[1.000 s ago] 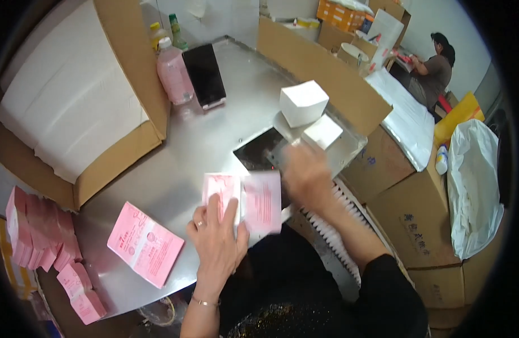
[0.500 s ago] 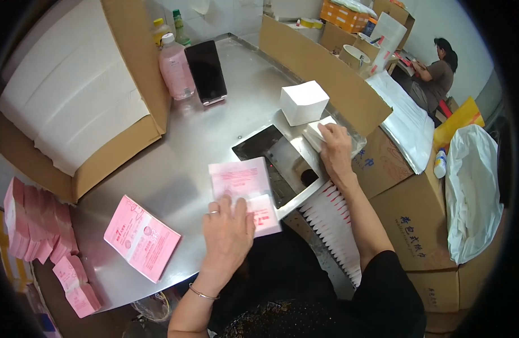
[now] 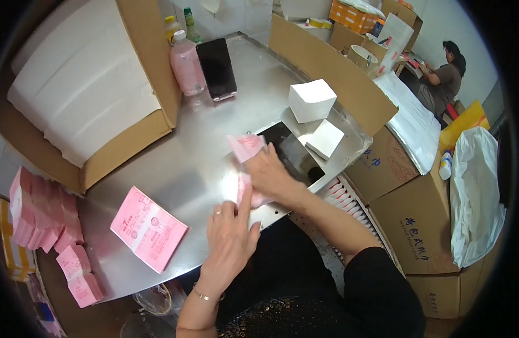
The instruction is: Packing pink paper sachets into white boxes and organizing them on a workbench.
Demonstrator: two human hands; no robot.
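Observation:
Near the front edge of the metal table, a pink printed wrapper (image 3: 246,147) lies partly folded beneath my hands. Across its middle reaches my right hand (image 3: 270,173), fingers closed over it and slightly blurred; whether anything is inside the wrapper is hidden. My left hand (image 3: 230,239) rests at the wrapper's near end, index finger stretched forward and thumb apart. Beyond my right hand is a dark rectangular opening (image 3: 296,152) in the tabletop. At its far side stand a tall white tissue block (image 3: 313,101) and a smaller white tissue stack (image 3: 326,139).
A stack of pink wrappers (image 3: 149,228) lies to the left, with pink packs (image 3: 42,214) at the table's left edge. An open carton of white tissue (image 3: 84,79), a phone (image 3: 217,70) and a pink bottle (image 3: 187,62) stand behind. Cartons (image 3: 411,225) line the right; another person (image 3: 445,79) sits beyond.
My right hand has left the small white tissue stack and come over the wrapper, which was flat and is now folded. My left hand has slid back toward the near edge. The view has shifted slightly.

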